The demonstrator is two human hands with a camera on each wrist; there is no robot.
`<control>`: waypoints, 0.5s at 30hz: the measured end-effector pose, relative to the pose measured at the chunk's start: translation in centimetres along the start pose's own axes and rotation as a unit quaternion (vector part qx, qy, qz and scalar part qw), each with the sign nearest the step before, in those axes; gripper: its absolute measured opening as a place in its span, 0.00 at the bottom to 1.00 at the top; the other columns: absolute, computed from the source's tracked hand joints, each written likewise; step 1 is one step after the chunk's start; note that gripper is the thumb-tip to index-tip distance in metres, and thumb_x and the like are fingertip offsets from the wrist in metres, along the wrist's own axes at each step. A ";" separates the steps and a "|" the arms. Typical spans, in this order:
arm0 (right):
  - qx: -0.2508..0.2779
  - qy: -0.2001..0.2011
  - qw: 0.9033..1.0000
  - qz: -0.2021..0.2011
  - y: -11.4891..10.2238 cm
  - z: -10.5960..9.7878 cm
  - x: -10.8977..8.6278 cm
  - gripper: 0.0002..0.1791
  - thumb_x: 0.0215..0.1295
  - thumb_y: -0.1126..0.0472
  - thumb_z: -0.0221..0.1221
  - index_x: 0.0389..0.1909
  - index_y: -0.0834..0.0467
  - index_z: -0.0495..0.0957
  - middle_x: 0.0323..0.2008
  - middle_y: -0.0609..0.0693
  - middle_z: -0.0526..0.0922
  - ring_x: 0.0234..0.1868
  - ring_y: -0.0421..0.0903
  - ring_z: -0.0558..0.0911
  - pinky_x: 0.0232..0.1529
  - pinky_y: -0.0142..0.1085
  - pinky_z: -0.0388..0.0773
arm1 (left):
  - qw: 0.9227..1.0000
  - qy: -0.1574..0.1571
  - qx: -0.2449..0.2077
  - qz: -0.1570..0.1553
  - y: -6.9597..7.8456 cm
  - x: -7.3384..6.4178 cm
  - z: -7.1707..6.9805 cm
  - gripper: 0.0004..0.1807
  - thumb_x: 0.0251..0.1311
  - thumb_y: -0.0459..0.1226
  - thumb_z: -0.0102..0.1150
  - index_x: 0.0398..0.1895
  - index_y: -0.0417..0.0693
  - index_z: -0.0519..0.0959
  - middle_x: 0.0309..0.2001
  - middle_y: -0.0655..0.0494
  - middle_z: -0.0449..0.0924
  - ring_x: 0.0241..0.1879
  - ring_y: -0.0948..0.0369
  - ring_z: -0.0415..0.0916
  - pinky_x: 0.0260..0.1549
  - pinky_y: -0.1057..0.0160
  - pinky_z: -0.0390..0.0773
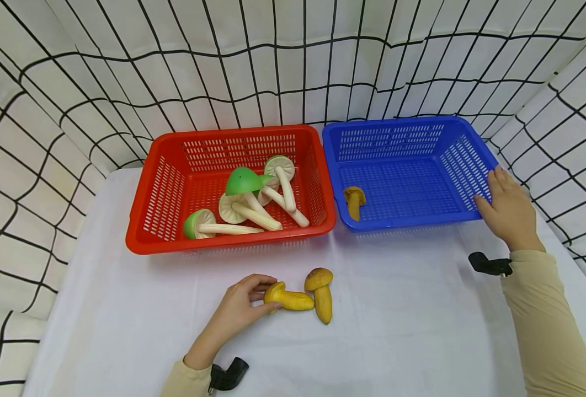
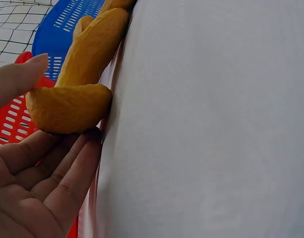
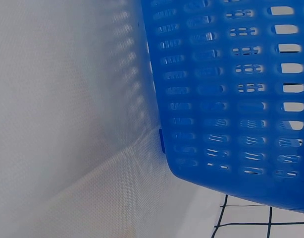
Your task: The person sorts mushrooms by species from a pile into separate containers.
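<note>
On the white cloth in the head view, my left hand (image 1: 240, 303) has its thumb and fingers around the cap of a yellow toy mushroom (image 1: 295, 300). Up close in the left wrist view, the thumb is at one side of the cap (image 2: 68, 109) and the fingers are at the other. A second yellow mushroom (image 1: 324, 300) lies at the stem end of the first. My right hand (image 1: 510, 209) rests on the front right corner of the blue basket (image 1: 397, 223), fingers along the right rim. The right wrist view shows the basket's slotted wall (image 3: 216, 99) but not the hand.
A red basket (image 1: 230, 244) stands left of the blue one, with several green-capped, white-stemmed mushrooms (image 1: 243, 182) in it. One brownish-yellow mushroom (image 1: 355, 201) is inside the blue basket at its left. White curtains with a black grid (image 1: 293, 66) enclose the back and sides.
</note>
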State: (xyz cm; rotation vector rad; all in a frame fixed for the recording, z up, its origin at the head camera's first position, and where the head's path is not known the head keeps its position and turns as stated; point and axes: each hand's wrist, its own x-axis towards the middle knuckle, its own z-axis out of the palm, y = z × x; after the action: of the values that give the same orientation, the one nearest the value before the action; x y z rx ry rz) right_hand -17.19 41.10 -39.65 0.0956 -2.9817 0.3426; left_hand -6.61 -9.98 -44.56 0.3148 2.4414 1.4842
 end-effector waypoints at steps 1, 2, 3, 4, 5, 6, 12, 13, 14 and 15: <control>0.000 0.000 1.000 0.000 0.0 0.0 0.0 0.37 0.70 0.52 0.38 0.67 0.78 0.46 0.70 0.72 0.45 0.72 0.64 0.44 0.71 0.54 0.40 | 1.000 0.001 0.001 0.000 0.0 0.0 0.0 0.21 0.48 0.29 0.71 0.48 0.34 0.78 0.47 0.44 0.79 0.45 0.51 0.80 0.42 0.67 0.80; 0.000 0.000 1.000 0.000 -0.1 -0.1 0.0 0.37 0.70 0.52 0.38 0.67 0.78 0.46 0.70 0.72 0.45 0.72 0.64 0.44 0.71 0.54 0.40 | 1.000 0.001 0.003 -0.001 0.1 0.0 0.0 0.21 0.48 0.29 0.71 0.48 0.34 0.78 0.47 0.45 0.79 0.45 0.51 0.80 0.42 0.67 0.80; 0.001 0.000 1.000 0.000 -0.1 -0.1 0.0 0.37 0.70 0.52 0.38 0.67 0.78 0.46 0.70 0.72 0.45 0.72 0.64 0.44 0.71 0.54 0.40 | 1.000 0.001 0.003 -0.002 0.1 0.0 0.0 0.21 0.48 0.28 0.71 0.47 0.34 0.78 0.47 0.45 0.79 0.45 0.51 0.80 0.42 0.67 0.80; 0.001 0.000 1.000 0.001 -0.2 -0.1 0.0 0.37 0.70 0.52 0.38 0.67 0.78 0.46 0.70 0.72 0.45 0.72 0.64 0.44 0.71 0.54 0.40 | 1.000 0.001 0.003 0.000 0.1 0.0 0.0 0.21 0.48 0.28 0.71 0.47 0.34 0.78 0.47 0.44 0.79 0.45 0.51 0.80 0.42 0.67 0.80; 0.000 0.000 1.000 0.002 -0.2 -0.1 0.0 0.37 0.70 0.52 0.38 0.67 0.78 0.46 0.70 0.72 0.45 0.72 0.64 0.44 0.71 0.54 0.40 | 1.000 0.001 0.003 0.002 0.1 0.0 0.0 0.21 0.48 0.28 0.71 0.47 0.34 0.78 0.47 0.44 0.79 0.45 0.51 0.80 0.42 0.67 0.80; 0.000 0.000 1.000 0.002 -0.2 -0.1 0.0 0.37 0.70 0.52 0.38 0.67 0.78 0.46 0.70 0.72 0.45 0.72 0.64 0.44 0.71 0.54 0.40 | 1.000 0.002 0.004 0.004 0.1 0.0 -0.1 0.21 0.48 0.28 0.70 0.47 0.33 0.78 0.47 0.44 0.79 0.45 0.51 0.79 0.42 0.67 0.80; 0.002 0.000 1.000 0.004 -0.2 -0.1 -0.1 0.37 0.70 0.52 0.38 0.67 0.78 0.46 0.70 0.72 0.45 0.72 0.64 0.44 0.70 0.54 0.41 | 1.000 0.002 0.001 0.001 0.1 -0.1 -0.1 0.20 0.49 0.28 0.70 0.47 0.34 0.78 0.46 0.44 0.80 0.43 0.52 0.80 0.38 0.69 0.81; 0.003 0.000 1.000 0.004 -0.2 -0.1 -0.1 0.37 0.70 0.52 0.38 0.67 0.78 0.46 0.70 0.72 0.45 0.72 0.64 0.44 0.70 0.54 0.41 | 1.000 0.001 -0.001 -0.001 0.0 -0.1 -0.1 0.20 0.49 0.28 0.70 0.47 0.34 0.78 0.46 0.44 0.80 0.42 0.52 0.81 0.37 0.70 0.80; 0.003 0.000 1.000 0.004 -0.2 -0.1 -0.1 0.37 0.70 0.52 0.38 0.67 0.78 0.46 0.70 0.72 0.45 0.72 0.64 0.44 0.70 0.54 0.41 | 1.000 0.000 -0.003 -0.002 0.0 -0.1 -0.1 0.20 0.49 0.28 0.70 0.48 0.34 0.78 0.46 0.44 0.80 0.42 0.52 0.81 0.37 0.70 0.80; 0.003 0.000 1.000 0.004 -0.2 -0.1 -0.1 0.37 0.70 0.52 0.38 0.67 0.78 0.46 0.70 0.72 0.45 0.72 0.64 0.44 0.70 0.54 0.41 | 1.000 -0.002 -0.005 -0.002 0.0 -0.1 -0.1 0.20 0.49 0.28 0.69 0.48 0.34 0.78 0.46 0.43 0.80 0.42 0.52 0.81 0.37 0.70 0.80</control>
State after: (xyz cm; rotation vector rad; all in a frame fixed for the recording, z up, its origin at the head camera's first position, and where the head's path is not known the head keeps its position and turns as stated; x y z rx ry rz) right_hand -17.07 40.89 -39.51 0.0844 -2.9826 0.3528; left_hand -6.53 -10.07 -44.50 0.3096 2.4292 1.4932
